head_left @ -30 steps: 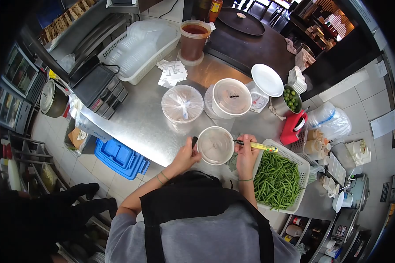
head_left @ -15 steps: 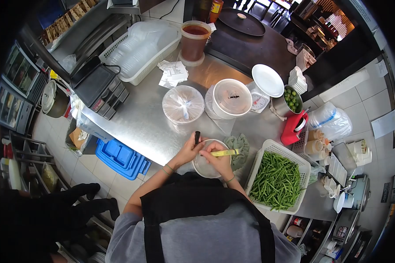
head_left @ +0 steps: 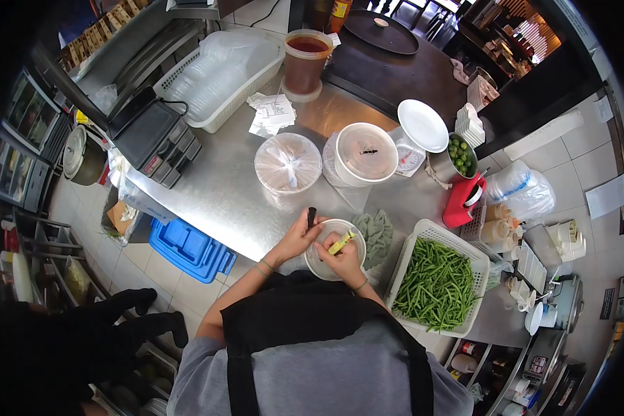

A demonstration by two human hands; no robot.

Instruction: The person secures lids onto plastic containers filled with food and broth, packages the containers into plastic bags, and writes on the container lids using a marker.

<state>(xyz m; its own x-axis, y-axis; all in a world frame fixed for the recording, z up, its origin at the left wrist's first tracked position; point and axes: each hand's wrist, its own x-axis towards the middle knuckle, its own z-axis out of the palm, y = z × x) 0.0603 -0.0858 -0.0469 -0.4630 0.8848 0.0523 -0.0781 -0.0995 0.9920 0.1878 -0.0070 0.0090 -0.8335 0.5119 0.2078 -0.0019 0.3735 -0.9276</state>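
Note:
My right hand [head_left: 342, 258] is closed around a yellow marker [head_left: 340, 243], over a round white tub [head_left: 335, 227] close to my body. The marker's lower end is hidden by my fingers. In my left hand [head_left: 297, 237], at the tub's left rim, a black marker cap [head_left: 312, 214] sticks up between the fingers. A crumpled green cloth [head_left: 375, 239] lies just right of the tub. Farther back stand a tub wrapped in clear plastic [head_left: 288, 165] and a white tub with black writing on its lid [head_left: 367, 154].
A white basket of green beans [head_left: 437, 288] stands to the right. Behind are a kitchen scale [head_left: 409, 159], a pot of limes [head_left: 460, 156], paper slips [head_left: 272, 113] and a bucket of reddish liquid [head_left: 305, 73]. Another person's legs [head_left: 128, 319] show at lower left.
The yellow marker has swung from nearly level to slanting up and right as my right hand turned. My left hand stays at the tub with the cap.

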